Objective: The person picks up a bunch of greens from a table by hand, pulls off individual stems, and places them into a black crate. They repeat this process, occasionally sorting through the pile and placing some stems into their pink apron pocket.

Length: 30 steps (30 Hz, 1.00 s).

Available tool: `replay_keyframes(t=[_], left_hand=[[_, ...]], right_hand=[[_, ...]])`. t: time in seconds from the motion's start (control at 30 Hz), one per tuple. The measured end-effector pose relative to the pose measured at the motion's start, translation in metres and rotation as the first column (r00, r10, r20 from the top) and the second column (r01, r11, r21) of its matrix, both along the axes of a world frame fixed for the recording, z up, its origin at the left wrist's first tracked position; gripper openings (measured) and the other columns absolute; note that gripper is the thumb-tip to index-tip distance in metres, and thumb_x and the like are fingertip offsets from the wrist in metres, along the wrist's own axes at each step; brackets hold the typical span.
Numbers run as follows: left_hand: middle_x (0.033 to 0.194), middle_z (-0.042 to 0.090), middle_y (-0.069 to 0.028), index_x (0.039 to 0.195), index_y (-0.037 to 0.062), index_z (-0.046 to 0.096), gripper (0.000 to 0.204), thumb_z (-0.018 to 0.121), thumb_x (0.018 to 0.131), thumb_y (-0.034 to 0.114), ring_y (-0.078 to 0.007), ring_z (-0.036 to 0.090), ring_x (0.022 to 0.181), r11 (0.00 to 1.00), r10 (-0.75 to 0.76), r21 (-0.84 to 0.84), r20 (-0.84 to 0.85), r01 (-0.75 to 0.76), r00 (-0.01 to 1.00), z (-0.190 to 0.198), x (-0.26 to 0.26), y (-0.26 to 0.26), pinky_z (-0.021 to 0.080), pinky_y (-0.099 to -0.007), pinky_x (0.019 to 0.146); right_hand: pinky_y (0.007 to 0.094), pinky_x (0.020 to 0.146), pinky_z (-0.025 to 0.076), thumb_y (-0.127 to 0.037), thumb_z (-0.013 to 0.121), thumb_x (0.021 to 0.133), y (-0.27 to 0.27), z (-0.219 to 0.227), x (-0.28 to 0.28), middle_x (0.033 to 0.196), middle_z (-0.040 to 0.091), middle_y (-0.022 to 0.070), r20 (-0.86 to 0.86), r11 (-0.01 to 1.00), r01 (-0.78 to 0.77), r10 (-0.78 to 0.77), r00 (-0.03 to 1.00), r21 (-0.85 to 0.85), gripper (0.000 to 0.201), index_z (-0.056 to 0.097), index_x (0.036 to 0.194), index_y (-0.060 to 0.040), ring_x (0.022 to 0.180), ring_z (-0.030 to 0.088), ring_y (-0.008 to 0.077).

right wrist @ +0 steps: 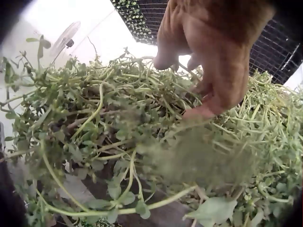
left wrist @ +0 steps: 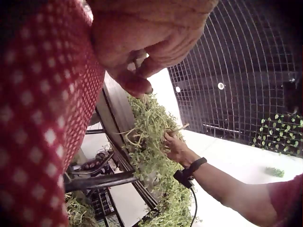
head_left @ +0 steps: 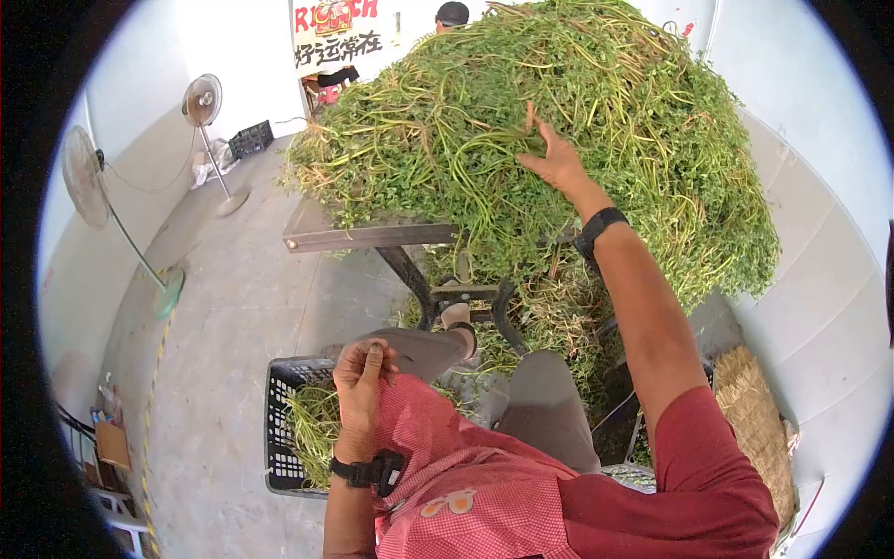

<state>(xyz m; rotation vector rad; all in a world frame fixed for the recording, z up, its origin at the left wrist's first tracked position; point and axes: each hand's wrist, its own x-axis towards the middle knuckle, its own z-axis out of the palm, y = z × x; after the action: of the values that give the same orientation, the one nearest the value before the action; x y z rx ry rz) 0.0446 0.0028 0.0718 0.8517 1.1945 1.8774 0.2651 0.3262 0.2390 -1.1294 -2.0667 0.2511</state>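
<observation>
A large heap of leafy green plants with long pale stems [head_left: 447, 130] covers a table and spills over its front edge. My right hand [head_left: 556, 166] is at the front face of the heap, thumb and index finger spread apart. In the right wrist view, the fingers of the right hand [right wrist: 208, 61] bend down among the stems, their tips touching them. My left hand [head_left: 358, 377] is above my lap beside the red checked apron [head_left: 419, 419], its fingers loosely curled. The left wrist view shows no plant in the left hand [left wrist: 147, 38].
A black plastic crate [head_left: 279, 429] with some stems in it stands on the floor at my left. More plants [head_left: 559, 317] lie under the table [head_left: 326, 228]. Two standing fans [head_left: 202, 100] are at the far left. Behind the heap, another person's dark cap [head_left: 453, 13] shows.
</observation>
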Motion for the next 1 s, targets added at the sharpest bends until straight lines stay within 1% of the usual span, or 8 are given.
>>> replay_keyframes(t=[0.1, 0.3, 0.4, 0.63, 0.77, 0.83, 0.93, 1.0], left_hand=[[0.079, 0.063, -0.0043, 0.094, 0.0027, 0.060, 0.013, 0.056, 0.091, 0.015, -0.0088, 0.056, 0.061, 0.999, 0.005, -0.045, 0.005, -0.005, 1.000, 0.002, -0.001, -0.003, 0.046, -0.0212, 0.053], [0.079, 0.063, -0.0040, 0.092, 0.0026, 0.060, 0.013, 0.055, 0.091, 0.014, -0.0090, 0.055, 0.061, 1.000, 0.018, -0.013, -0.028, -0.018, 0.999, -0.004, -0.003, -0.002, 0.044, -0.0213, 0.053], [0.078, 0.063, -0.0038, 0.092, 0.0026, 0.060, 0.013, 0.055, 0.091, 0.014, -0.0087, 0.055, 0.061, 1.000, 0.018, 0.004, -0.036, -0.018, 0.999, -0.003, -0.002, -0.002, 0.044, -0.0215, 0.052], [0.077, 0.062, -0.0039, 0.092, 0.0024, 0.061, 0.013, 0.054, 0.091, 0.014, -0.0081, 0.054, 0.059, 1.000, 0.014, 0.022, -0.089, -0.012, 0.996, -0.004, 0.002, 0.000, 0.044, -0.0216, 0.050], [0.077, 0.062, -0.0034, 0.093, 0.0022, 0.061, 0.014, 0.054, 0.091, 0.014, -0.0075, 0.054, 0.060, 1.000, 0.009, 0.006, -0.121, -0.008, 0.993, -0.005, 0.000, 0.001, 0.044, -0.0210, 0.050], [0.079, 0.062, -0.0032, 0.095, 0.0016, 0.061, 0.015, 0.054, 0.091, 0.014, -0.0075, 0.054, 0.060, 1.000, -0.005, -0.005, -0.149, 0.004, 0.989, -0.006, -0.001, 0.003, 0.044, -0.0211, 0.051], [0.085, 0.062, -0.0033, 0.102, 0.0003, 0.059, 0.018, 0.054, 0.091, 0.014, -0.0080, 0.055, 0.064, 0.998, -0.046, -0.056, -0.233, 0.034, 0.971, 0.006, 0.007, 0.012, 0.045, -0.0214, 0.053], [0.096, 0.060, -0.0054, 0.113, -0.0004, 0.054, 0.028, 0.056, 0.089, 0.013, -0.0094, 0.056, 0.073, 0.995, -0.085, -0.069, -0.313, 0.067, 0.946, 0.017, 0.021, 0.033, 0.046, -0.0217, 0.056]], right_hand=[[0.0394, 0.078, 0.051, -0.044, 0.065, 0.077, 0.006, -0.006, 0.000, 0.117, 0.058, 0.0158, 0.029, 0.999, 0.022, -0.021, 0.999, -0.043, 0.065, 0.042, 0.134, -0.0243, 0.096, 0.061, 0.0290], [0.0375, 0.051, 0.048, -0.049, 0.061, 0.079, 0.014, 0.000, 0.010, 0.076, 0.063, 0.0075, 0.074, 0.921, 0.372, -0.365, 0.928, -0.118, 0.058, 0.054, 0.125, -0.0138, 0.056, 0.057, 0.0196], [0.0370, 0.055, 0.048, -0.050, 0.061, 0.079, 0.020, -0.006, 0.023, 0.074, 0.062, 0.0081, -0.192, 0.952, 0.225, -0.265, 0.945, -0.206, 0.057, 0.056, 0.120, -0.0095, 0.061, 0.058, 0.0193], [0.0354, 0.065, 0.049, -0.038, 0.063, 0.081, 0.020, -0.034, 0.025, 0.082, 0.065, 0.0076, -0.182, 0.997, -0.076, 0.070, 0.981, -0.022, 0.045, 0.058, 0.116, -0.0111, 0.075, 0.061, 0.0180], [0.0345, 0.068, 0.049, -0.034, 0.065, 0.081, 0.012, -0.018, 0.037, 0.086, 0.065, 0.0078, -0.105, 0.954, 0.269, -0.284, 0.953, -0.135, 0.035, 0.062, 0.106, -0.0095, 0.075, 0.062, 0.0182], [0.0341, 0.067, 0.048, -0.030, 0.064, 0.082, 0.032, -0.023, 0.049, 0.083, 0.064, 0.0100, -0.685, 0.972, 0.237, -0.168, 0.709, 0.007, 0.029, 0.063, 0.100, -0.0072, 0.072, 0.062, 0.0206], [0.0332, 0.066, 0.048, -0.025, 0.064, 0.083, 0.028, -0.038, 0.045, 0.080, 0.063, 0.0119, -0.516, 0.907, 0.198, 0.025, 0.856, 0.371, 0.023, 0.064, 0.095, -0.0053, 0.071, 0.061, 0.0231], [0.0349, 0.067, 0.048, -0.020, 0.064, 0.081, -0.019, -0.032, 0.027, 0.085, 0.062, 0.0124, -0.432, 0.937, 0.122, 0.034, 0.901, 0.328, 0.021, 0.063, 0.096, -0.0061, 0.074, 0.060, 0.0250]])
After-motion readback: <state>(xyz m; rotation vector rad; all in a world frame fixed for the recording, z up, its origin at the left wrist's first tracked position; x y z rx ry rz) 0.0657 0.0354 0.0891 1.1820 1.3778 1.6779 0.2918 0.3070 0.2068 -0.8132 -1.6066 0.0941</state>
